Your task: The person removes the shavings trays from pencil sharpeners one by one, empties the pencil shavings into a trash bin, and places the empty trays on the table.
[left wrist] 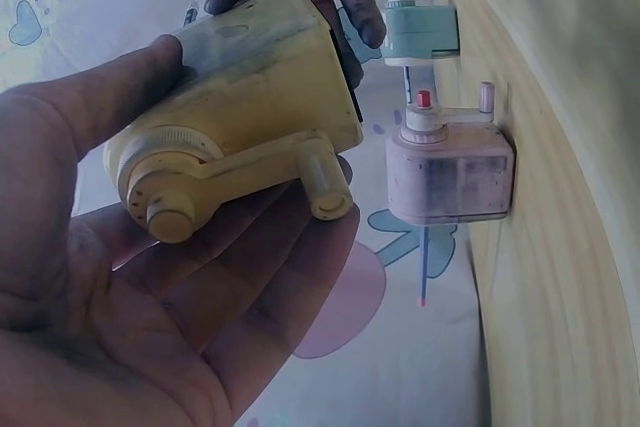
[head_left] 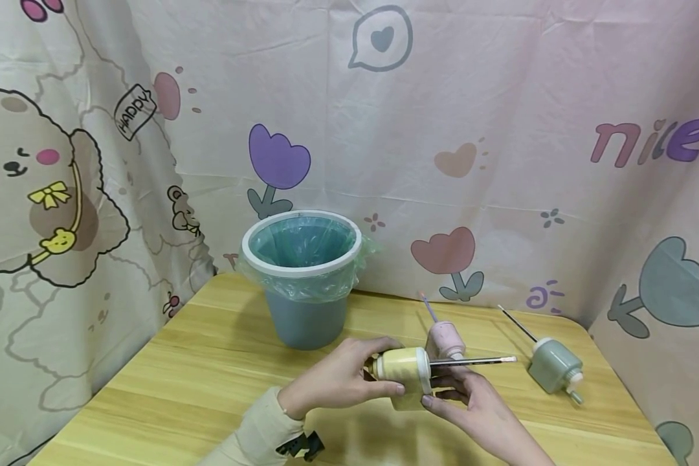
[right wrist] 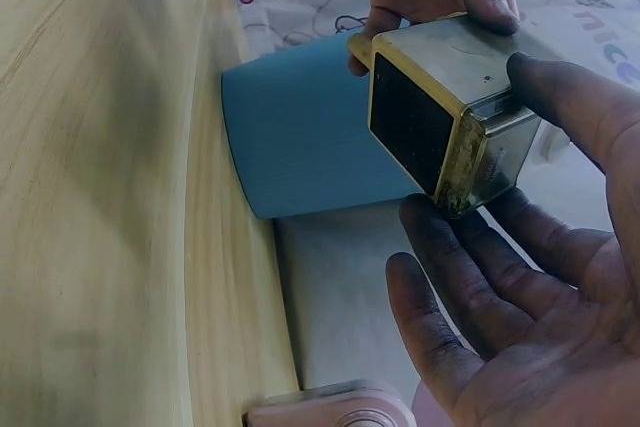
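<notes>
A yellow hand-crank pencil sharpener [head_left: 400, 366] is held over the table's front, a dark pencil [head_left: 477, 361] sticking out of its white front to the right. My left hand [head_left: 355, 372] grips its crank side, thumb along the body; the crank handle [left wrist: 325, 182] shows in the left wrist view. With thumb and fingertips, my right hand [head_left: 480, 408] holds the front end, at the clear shavings drawer [right wrist: 505, 159]. A black pad [right wrist: 408, 122] covers its underside. Just behind stands a pink sharpener [head_left: 444, 338], a purple pencil [head_left: 430, 309] in it.
Farther right on the wooden table [head_left: 169, 362] is a grey-green sharpener [head_left: 556, 366] with a dark pencil [head_left: 518, 323]. A blue-grey bin [head_left: 309, 320] with a green plastic liner [head_left: 303, 285] stands at the back left. Behind hangs a printed curtain [head_left: 501, 84].
</notes>
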Action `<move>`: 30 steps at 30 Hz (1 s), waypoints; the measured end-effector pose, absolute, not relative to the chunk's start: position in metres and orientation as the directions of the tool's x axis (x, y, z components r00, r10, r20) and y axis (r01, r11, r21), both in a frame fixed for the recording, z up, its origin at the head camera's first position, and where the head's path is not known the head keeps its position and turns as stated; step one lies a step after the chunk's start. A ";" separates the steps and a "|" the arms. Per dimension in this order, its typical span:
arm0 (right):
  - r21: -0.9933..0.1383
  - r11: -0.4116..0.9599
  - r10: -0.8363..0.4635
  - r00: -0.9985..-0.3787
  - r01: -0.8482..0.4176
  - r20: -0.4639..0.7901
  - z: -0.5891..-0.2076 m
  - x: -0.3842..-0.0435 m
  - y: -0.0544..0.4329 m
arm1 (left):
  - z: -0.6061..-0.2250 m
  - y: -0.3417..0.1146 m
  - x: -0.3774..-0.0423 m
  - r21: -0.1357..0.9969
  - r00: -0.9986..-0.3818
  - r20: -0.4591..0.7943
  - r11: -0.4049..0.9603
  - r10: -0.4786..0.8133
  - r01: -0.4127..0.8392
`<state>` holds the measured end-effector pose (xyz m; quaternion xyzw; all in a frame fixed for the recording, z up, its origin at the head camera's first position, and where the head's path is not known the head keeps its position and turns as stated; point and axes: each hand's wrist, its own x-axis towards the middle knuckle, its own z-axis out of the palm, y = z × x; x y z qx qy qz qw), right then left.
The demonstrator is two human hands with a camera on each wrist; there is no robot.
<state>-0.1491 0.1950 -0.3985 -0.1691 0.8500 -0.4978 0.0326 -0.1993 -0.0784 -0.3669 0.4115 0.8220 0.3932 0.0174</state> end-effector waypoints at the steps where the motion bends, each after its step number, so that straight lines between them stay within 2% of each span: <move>1: -0.858 0.447 -0.318 -0.941 -0.254 0.113 -0.398 -0.149 0.195 | -0.367 -0.079 -0.199 0.661 -0.660 0.294 0.352 0.692 0.663; 23: -0.819 0.494 -0.286 -0.944 -0.290 0.162 -0.398 -0.148 0.199 | -0.368 -0.079 -0.201 0.653 -0.655 0.260 0.371 0.709 0.660; 30: -0.844 0.483 -0.269 -0.957 -0.233 0.111 -0.396 -0.148 0.200 | -0.368 -0.078 -0.201 0.653 -0.645 0.257 0.362 0.720 0.665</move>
